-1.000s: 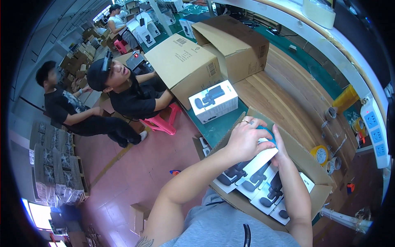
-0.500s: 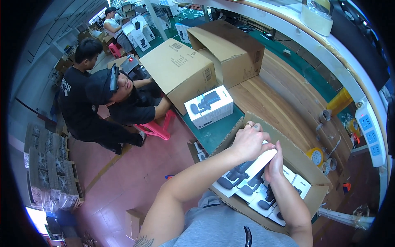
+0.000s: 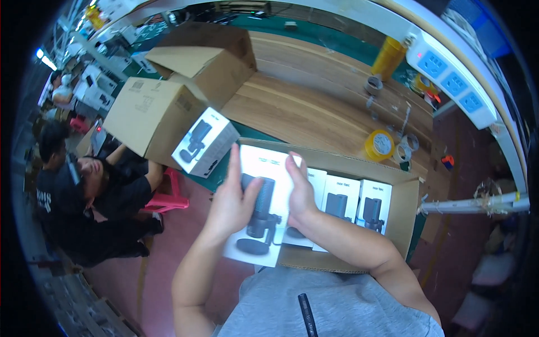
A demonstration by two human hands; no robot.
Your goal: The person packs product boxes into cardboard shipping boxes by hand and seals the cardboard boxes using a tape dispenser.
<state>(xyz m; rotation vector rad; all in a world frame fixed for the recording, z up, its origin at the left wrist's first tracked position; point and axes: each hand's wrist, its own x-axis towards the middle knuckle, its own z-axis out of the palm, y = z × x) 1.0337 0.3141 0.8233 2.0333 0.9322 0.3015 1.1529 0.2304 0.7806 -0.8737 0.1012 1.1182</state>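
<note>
Between my two palms I hold a white product box (image 3: pixel 268 168) upright, its printed front with a dark microphone picture facing me. My left hand (image 3: pixel 227 205) presses along the left side, with the thumb across the front. My right hand (image 3: pixel 301 194) is against the opposite side. The box is over the left part of an open cardboard carton (image 3: pixel 405 210), where several similar white boxes (image 3: pixel 341 194) stand in a row. My right forearm covers part of them. Another white microphone box (image 3: pixel 205 143) stands left of the carton on a green surface.
Two larger cardboard cartons (image 3: pixel 151 115) stand at the far left on the bench. Tape rolls (image 3: pixel 380 145) lie on the wooden top (image 3: pixel 303 101) at the right. A power strip (image 3: pixel 452 81) runs along the frame. Two people (image 3: pixel 109 182) are at the left beside a pink stool (image 3: pixel 171 194).
The box in my hands has turned from edge-on to front-facing, and my left hand has moved to its left side. My view has swung right, shifting the cartons and people leftward.
</note>
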